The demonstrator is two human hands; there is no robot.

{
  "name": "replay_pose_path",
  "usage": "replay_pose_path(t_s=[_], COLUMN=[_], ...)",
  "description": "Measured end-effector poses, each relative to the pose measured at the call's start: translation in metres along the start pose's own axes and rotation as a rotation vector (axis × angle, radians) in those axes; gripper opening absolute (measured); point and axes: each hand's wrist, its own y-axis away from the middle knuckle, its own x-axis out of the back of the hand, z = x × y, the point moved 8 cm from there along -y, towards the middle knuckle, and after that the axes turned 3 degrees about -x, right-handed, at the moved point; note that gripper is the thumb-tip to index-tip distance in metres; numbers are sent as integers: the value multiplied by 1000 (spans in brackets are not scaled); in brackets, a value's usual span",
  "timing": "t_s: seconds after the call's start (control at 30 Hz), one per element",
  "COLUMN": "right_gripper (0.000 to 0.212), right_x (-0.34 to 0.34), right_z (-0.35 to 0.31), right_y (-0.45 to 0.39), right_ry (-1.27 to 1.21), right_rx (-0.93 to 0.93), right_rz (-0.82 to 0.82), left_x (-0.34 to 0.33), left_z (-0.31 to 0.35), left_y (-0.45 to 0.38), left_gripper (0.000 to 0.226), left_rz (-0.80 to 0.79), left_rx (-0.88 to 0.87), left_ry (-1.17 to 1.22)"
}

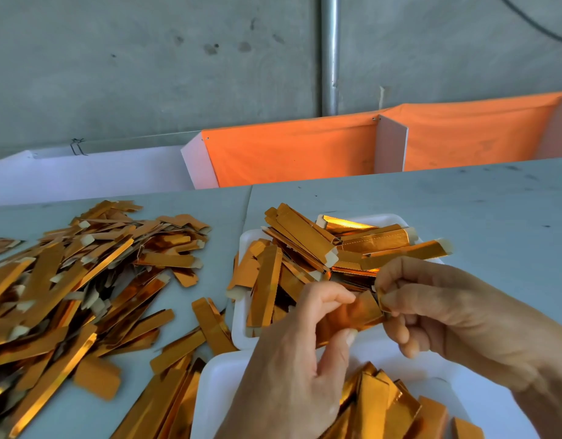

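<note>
- My left hand (302,353) pinches the gold strip (352,315) near its lower-left end.
- My right hand (438,315) pinches its upper-right end; the long axis spans between them, above the trays.

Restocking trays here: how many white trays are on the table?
2. One white tray sits mid-table, heaped with gold strips; the other tray is nearer, at the view's bottom edge. No others show.

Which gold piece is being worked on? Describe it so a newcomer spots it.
On the grey table, right of the loose pile, two white trays hold gold strips. Above where they meet, the left hand and right hand pinch one strip, the only one lifted clear.
</note>
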Motion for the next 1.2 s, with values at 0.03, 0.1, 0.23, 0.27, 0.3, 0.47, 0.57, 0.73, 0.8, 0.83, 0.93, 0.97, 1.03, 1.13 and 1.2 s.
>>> replay_pose_path(t_s=[0.03,0.1,0.23,0.27,0.3,0.47,0.57,0.73,0.8,0.83,0.93,0.97,1.03,1.13,1.2], right_gripper=[16,14,8,7,7,18,22,18,24,24,18,16,16,15,18], right_x=[-1,-4,-9,-9,-10,-9,-10,-11,-11,-11,-11,-12,-11,-8,-7], right_z=[0,0,-1,-2,-2,-3,-3,-4,-5,-5,-5,-5,-4,-1,1], right_y=[0,-1,0,0,1,3,3,1,1,2,4,4,3,-2,-4], right_ry=[3,9,9,11,13,70,145,249,278,285,298,303,341,400,399], right_rx=[3,10,15,18,19,19,25,45,59,64,72,72,66,50,53], right_rz=[-2,-11,-39,-44,-46,-10,27,52,42,34,13,9,11,32,35], left_x=[-1,-2,1,2,3,5,6,8,8,7,8,8,8,5,3], left_z=[0,-2,-4,-5,-5,-5,-2,3,7,8,8,8,10,14,17], left_y=[0,-1,-1,-1,-1,0,0,2,2,1,0,1,0,0,1], left_gripper=[42,50,47,46,45,39,35,30,28,29,31,31,28,23,21], left_rz=[3,11,33,36,38,34,42,64,62,58,60,62,57,61,78], left_rx=[3,18,32,33,34,29,-3,-54,-93,-102,-119,-129,-163,-236,-279], left_ry=[-4,36,114,120,124,117,59,-54,-114,-129,-147,-156,-185,-261,-296])
